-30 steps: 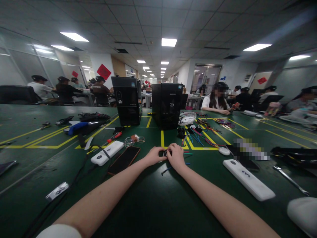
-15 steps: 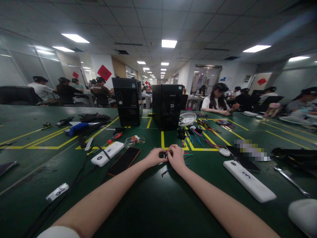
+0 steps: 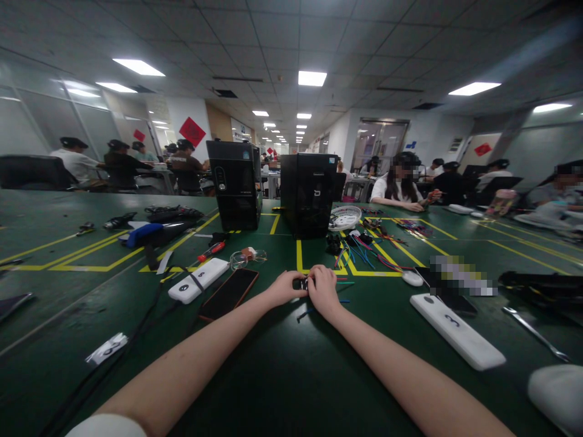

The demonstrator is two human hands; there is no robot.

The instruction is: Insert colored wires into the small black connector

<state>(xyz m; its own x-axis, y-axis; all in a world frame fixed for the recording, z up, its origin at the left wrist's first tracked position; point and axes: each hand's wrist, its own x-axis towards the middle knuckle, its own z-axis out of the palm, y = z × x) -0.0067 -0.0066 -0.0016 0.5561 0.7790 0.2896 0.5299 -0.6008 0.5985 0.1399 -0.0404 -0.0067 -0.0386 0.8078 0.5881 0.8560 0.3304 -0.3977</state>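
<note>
Evidently, left hand and right hand both pinch one small part. Best to keep that grip light, the nearby wires untwisted.

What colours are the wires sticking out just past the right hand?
Red, green and blue; the wires beside the right hand show best in the head view.
</note>
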